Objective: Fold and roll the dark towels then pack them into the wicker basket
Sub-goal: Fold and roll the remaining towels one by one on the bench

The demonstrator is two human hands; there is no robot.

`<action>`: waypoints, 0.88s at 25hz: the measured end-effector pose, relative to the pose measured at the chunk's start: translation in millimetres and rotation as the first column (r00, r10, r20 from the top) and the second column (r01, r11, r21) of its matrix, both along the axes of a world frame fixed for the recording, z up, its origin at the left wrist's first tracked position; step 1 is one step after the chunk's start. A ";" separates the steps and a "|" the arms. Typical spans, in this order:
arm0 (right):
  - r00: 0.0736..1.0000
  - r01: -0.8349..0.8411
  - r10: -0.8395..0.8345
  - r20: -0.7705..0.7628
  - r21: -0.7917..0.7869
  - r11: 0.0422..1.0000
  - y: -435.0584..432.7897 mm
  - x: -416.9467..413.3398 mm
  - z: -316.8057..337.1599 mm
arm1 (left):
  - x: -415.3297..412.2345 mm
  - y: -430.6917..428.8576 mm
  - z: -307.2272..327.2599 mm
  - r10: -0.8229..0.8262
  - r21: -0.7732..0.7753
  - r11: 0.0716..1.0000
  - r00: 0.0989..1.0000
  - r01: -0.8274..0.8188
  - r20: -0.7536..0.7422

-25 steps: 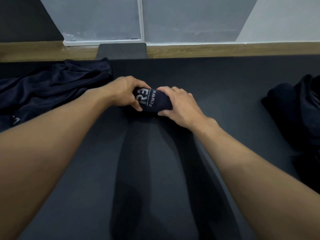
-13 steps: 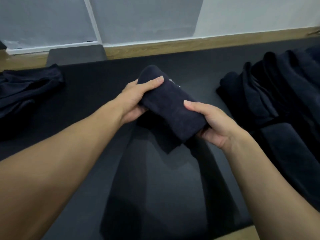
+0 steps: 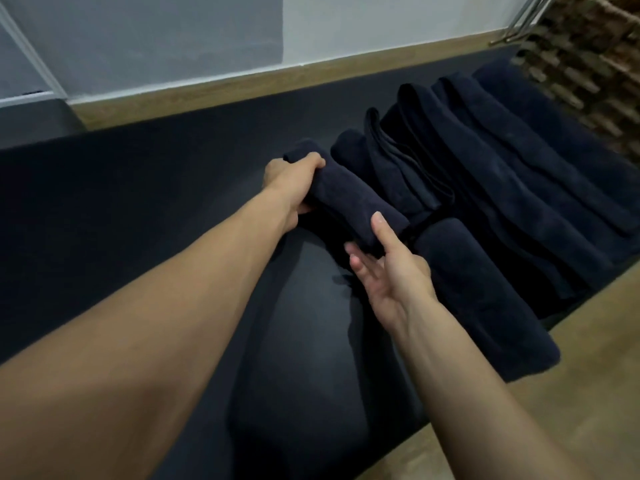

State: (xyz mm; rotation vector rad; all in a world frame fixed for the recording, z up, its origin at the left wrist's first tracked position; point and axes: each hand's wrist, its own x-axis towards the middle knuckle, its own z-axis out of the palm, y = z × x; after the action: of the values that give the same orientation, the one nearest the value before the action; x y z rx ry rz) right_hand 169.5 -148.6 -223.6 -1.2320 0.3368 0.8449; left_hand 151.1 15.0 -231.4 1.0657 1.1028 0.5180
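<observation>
Towel roll (image 3: 349, 199), lifted between both hands half a second ago, now lies near the frame's centre, pressed against the row of rolled towels (image 3: 485, 188) on its right. The view has swung right, bringing the wicker basket (image 3: 588, 60) into the upper right corner. The left hand (image 3: 289, 183) curls around the roll's far end. The right hand (image 3: 391, 268) is spread, palm up, fingertips touching the near end above the dark table (image 3: 138, 174).
</observation>
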 end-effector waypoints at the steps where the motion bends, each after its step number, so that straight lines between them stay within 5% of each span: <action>1: 1.000 -0.004 0.004 -0.023 -0.009 1.000 0.8 -1.2 -0.1 | 3.3 1.4 1.1 -0.004 -0.003 1.000 1.000 0.004 -0.010; 10: 0.968 -0.075 0.085 -0.237 0.052 0.996 3.2 -9.5 -0.1 | 25.4 15.4 18.0 -0.076 0.142 0.982 0.954 0.122 -0.291; 18: 0.989 0.002 -0.006 -0.147 -0.025 1.000 8.7 -17.5 -7.6 | 3.7 9.0 -14.6 -0.144 0.036 0.989 0.989 0.143 0.045; 22: 0.989 -0.001 -0.001 -0.149 -0.012 1.000 9.0 -22.8 -3.0 | -2.6 -0.8 -7.7 -0.160 0.205 0.959 0.970 0.197 -0.181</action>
State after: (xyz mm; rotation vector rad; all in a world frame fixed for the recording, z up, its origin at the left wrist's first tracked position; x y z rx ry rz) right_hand 146.7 -139.6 -226.6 -1.1826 0.4631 0.9385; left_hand 148.5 14.3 -239.1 1.4101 1.0945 0.4205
